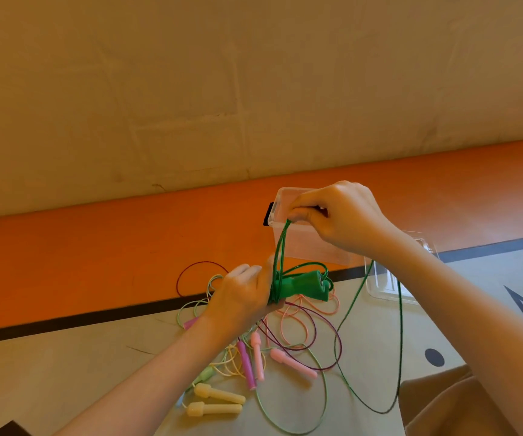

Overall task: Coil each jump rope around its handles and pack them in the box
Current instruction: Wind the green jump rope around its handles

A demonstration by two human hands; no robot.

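Beige flooring (65,382) with a black line meets a broad orange band below a tan wall. Toward the left of the pile lie two cream handles (216,401) side by side, then purple and pink handles (255,357) among tangled pastel cords. Above them the left hand (241,294) is curled round the green handles (301,286), held level, with green rope (280,247) looped round them. The rope rises to the right hand (342,215), whose fingertips pinch it in front of the clear box (304,247) standing on the orange band. More green rope hangs from that hand in a long loop down to the floor. Just right of the box lies its clear lid (389,284), partly hidden by the right forearm.
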